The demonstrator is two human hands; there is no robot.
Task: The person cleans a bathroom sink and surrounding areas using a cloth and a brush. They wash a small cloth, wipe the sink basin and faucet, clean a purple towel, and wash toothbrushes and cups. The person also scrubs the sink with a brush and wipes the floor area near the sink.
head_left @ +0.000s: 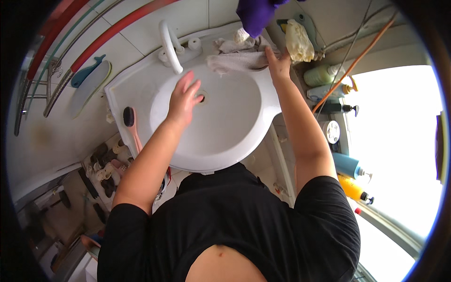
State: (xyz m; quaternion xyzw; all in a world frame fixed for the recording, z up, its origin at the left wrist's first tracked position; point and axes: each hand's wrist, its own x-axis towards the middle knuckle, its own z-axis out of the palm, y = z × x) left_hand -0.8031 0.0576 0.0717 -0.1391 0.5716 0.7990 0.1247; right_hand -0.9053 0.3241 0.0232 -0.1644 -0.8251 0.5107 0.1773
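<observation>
A white sink (221, 136) lies in front of me, its bowl holding no water that I can see. My left hand (183, 99) hovers over the left side of the bowl, just below the white faucet (170, 49), with its fingers apart and nothing in them. At the back right of the rim lies a crumpled greyish cloth (239, 61). My right hand (279, 65) is beside the cloth's right end, fingers spread and seemingly touching its edge. Some fingertips are hard to make out there.
A pink-handled brush (131, 118) rests on the left rim. Purple fabric (256, 16) and a cream-coloured crumpled item (299, 41) hang at the back. Pump bottles (346, 164) line the bright window sill on the right; red-and-chrome bars (94, 51) are on the left wall.
</observation>
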